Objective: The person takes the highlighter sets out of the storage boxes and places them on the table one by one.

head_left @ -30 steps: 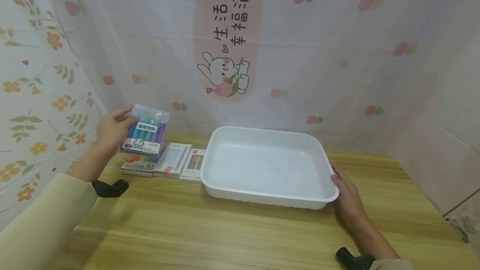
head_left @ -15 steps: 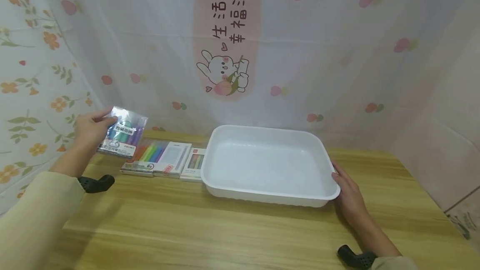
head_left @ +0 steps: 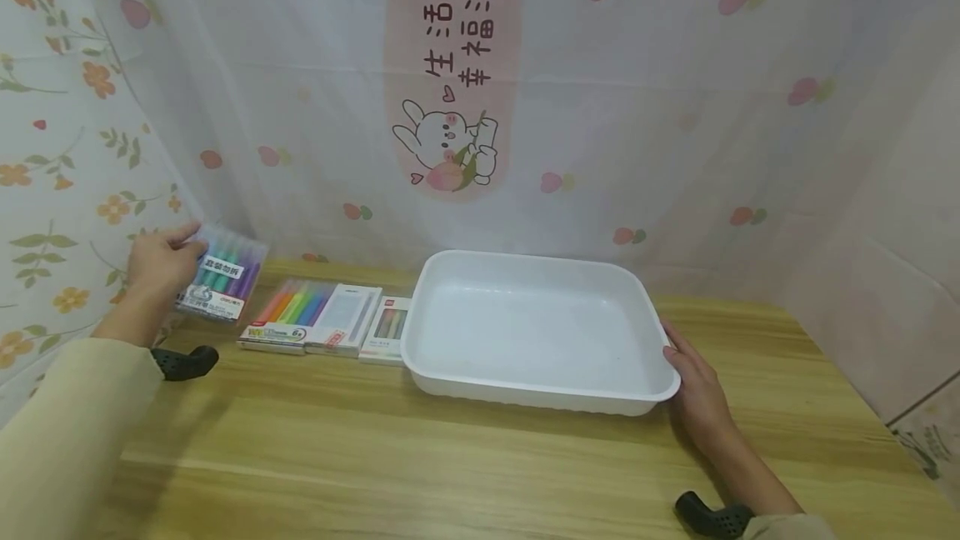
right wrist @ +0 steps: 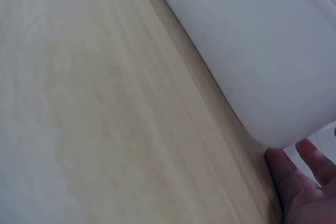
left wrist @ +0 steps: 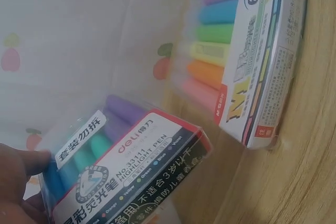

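Note:
At the left of the head view my left hand pinches a clear pack of highlighters between thumb and fingers near its upper left edge. Its label, which reads "highlight pen", faces the left wrist camera, and purple, green and blue pens show through the plastic. Beside it on the table lies another highlighter pack in rainbow colours. My right hand grips the right side of a white tray, thumb at the rim. In the right wrist view, fingertips touch the tray's lower corner.
To the right of the rainbow pack lie a white box with a pale window and a smaller white box showing coloured sticks, close against the tray. A patterned curtain hangs behind the wooden table.
My left hand has carried the highlighter pack left and slightly down, away from above the rainbow pack, which shows fully now. The right hand and the tray have stayed in place.

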Tool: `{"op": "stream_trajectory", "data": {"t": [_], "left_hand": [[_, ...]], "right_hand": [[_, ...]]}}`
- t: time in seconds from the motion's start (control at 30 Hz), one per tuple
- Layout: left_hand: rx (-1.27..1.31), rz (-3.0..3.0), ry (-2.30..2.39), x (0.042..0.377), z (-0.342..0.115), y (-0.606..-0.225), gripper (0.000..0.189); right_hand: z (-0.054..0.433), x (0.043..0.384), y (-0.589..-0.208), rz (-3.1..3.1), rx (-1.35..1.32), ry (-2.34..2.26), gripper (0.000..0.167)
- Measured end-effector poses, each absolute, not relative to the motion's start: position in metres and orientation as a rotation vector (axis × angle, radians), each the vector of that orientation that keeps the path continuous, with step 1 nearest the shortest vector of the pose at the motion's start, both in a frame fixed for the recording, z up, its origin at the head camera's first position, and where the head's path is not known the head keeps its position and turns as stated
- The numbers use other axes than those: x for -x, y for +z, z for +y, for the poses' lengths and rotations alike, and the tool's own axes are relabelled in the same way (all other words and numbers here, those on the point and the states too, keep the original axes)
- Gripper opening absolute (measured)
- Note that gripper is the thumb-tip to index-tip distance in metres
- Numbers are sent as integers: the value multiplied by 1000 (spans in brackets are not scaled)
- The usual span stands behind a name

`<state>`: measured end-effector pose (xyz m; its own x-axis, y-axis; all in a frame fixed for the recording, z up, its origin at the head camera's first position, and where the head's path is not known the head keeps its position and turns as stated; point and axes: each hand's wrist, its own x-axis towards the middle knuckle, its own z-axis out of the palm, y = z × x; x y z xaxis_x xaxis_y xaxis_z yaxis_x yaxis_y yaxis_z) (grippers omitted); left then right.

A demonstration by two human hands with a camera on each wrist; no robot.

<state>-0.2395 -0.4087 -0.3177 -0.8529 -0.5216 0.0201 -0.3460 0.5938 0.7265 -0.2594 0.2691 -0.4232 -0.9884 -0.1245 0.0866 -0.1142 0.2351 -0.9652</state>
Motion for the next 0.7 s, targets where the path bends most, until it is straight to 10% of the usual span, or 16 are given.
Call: {"op": "stream_trajectory", "data": {"t": [0.7], "left_hand": [[-664, -2736, -1105, 248, -418, -338, 52]], "right_hand": [[269, 261, -424, 2463, 243, -1912, 59]]}}
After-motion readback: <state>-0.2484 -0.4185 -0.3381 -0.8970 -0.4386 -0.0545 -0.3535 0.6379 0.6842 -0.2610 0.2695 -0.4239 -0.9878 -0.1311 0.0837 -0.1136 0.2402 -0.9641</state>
